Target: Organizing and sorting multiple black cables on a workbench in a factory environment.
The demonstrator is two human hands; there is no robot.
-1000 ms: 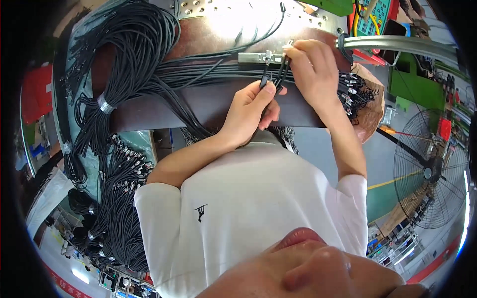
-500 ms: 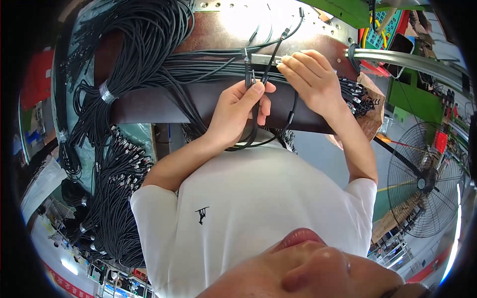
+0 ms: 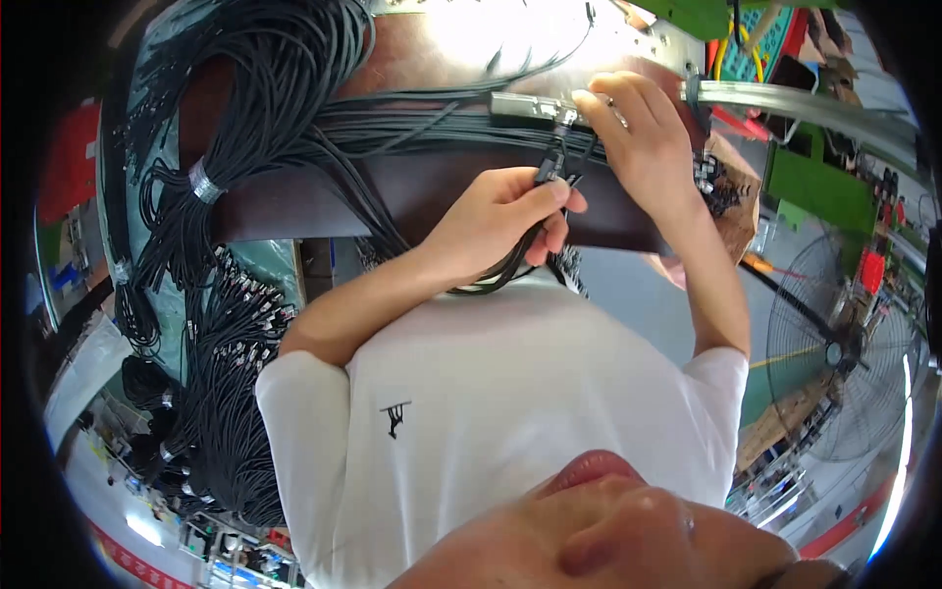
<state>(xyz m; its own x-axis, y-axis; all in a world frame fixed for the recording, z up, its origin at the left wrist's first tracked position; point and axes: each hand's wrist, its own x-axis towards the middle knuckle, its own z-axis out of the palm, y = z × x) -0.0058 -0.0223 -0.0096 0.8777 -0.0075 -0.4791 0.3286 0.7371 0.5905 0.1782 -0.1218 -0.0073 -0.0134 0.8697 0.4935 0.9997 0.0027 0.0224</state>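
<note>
- Where I stand, I see the left hand [image 3: 505, 218] reaching over the near edge of the worktable [image 3: 299, 209], its thumb and fingers pinched on black cables [image 3: 553, 169] close to their ends.
- From that pinch, the held end lies ahead, on the far side of the fingertips. Its long axis points away from the person toward the table's far edge, leaning a little right.
- At its tip, a silver connector [image 3: 565, 116] sits at the right end of a long metal block [image 3: 528, 106]; whether it is seated there or only touching, I cannot tell.
- The block lies lengthwise along the table, so cable and block cross nearly square. That angle, I'd judge, is what matters most here.
- The right hand [image 3: 646, 147] is the nearer one to the connector tip, fingers curled in from the table's right-hand side. Whether they are closed on anything, I cannot make out.
- Behind the held cable, a row of loose cables [image 3: 392, 130] runs sideways toward the right edge, fed from a big coil [image 3: 285, 64] at the far left corner.
</note>
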